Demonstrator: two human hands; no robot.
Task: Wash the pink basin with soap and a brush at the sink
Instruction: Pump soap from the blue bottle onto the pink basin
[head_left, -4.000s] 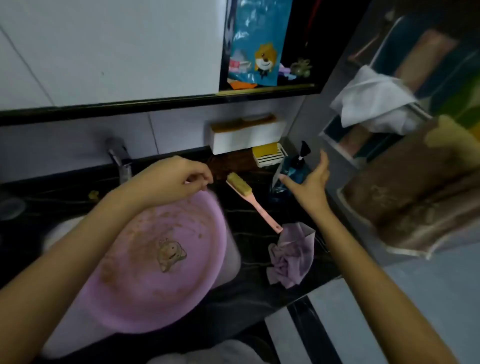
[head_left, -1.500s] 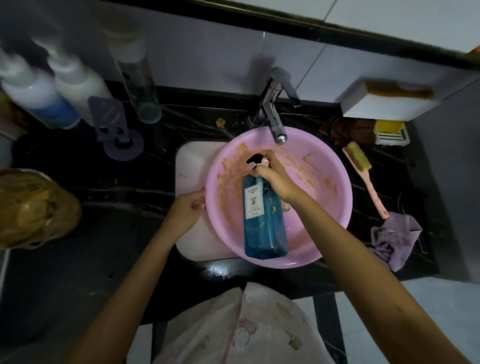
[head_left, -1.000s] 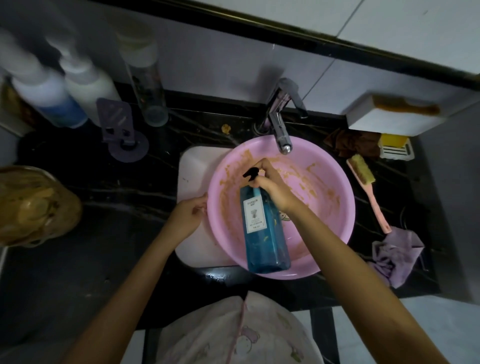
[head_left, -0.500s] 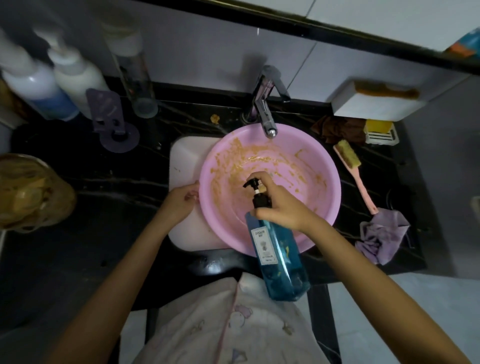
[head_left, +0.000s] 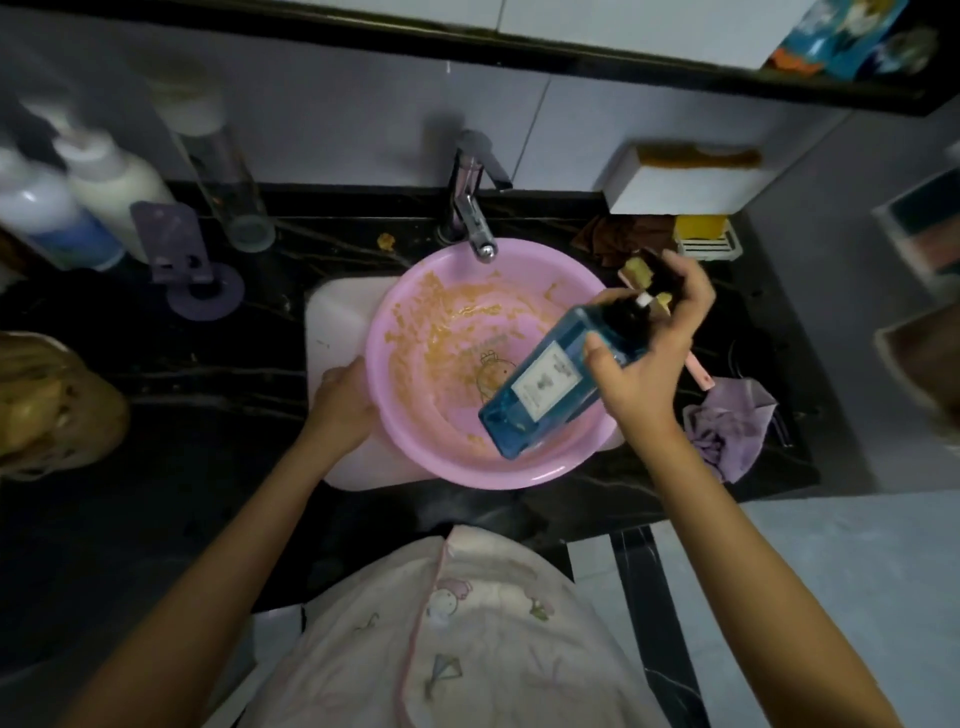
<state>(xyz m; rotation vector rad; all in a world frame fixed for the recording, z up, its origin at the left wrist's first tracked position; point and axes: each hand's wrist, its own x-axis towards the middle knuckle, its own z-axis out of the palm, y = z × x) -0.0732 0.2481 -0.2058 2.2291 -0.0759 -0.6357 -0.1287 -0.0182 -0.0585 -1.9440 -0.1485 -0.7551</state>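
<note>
Two white bottles (head_left: 78, 202) stand at the worktop's (head_left: 208, 395) back left corner. The left hand (head_left: 340, 402) holds the left rim of the pink basin (head_left: 441, 332), which sits in the sink (head_left: 332, 322) under the tap (head_left: 470, 208). Brown dirt sticks inside it. The right hand (head_left: 649, 358) grips the blue soap bottle (head_left: 540, 389), tilted over the basin's right side, pump end pointing back. The brush (head_left: 636, 270) lies just right of the basin, mostly hidden by that hand. A purple cloth (head_left: 727, 421) lies near the front right edge.
</note>
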